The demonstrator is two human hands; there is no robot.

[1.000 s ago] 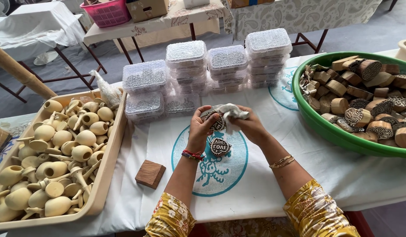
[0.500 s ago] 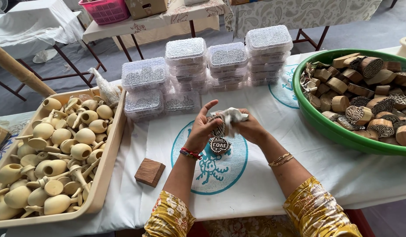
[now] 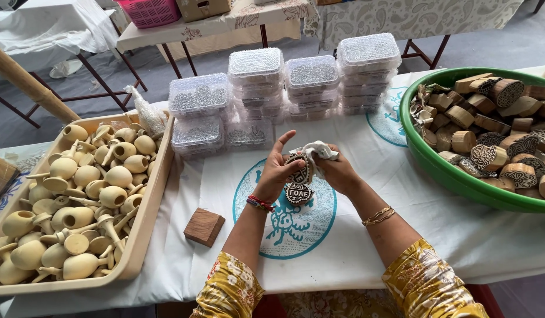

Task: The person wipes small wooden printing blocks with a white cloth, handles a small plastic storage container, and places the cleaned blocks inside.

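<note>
White-clothed table point(image 3: 449, 235), left hand point(image 3: 276, 171) holding carved block point(image 3: 300, 169), white cloth point(image 3: 317, 151) half hiding it

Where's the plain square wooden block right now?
The plain square brown wooden block lies on the white tablecloth, left of the person's left forearm, just right of the beige tray of clay pieces.

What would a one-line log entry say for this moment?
left hand: holds carved wooden stamp | right hand: presses white cloth to it | second stamp: on table below

Green basin point(image 3: 437, 171) of carved blocks; tray point(image 3: 146, 218) of clay pots.
</note>
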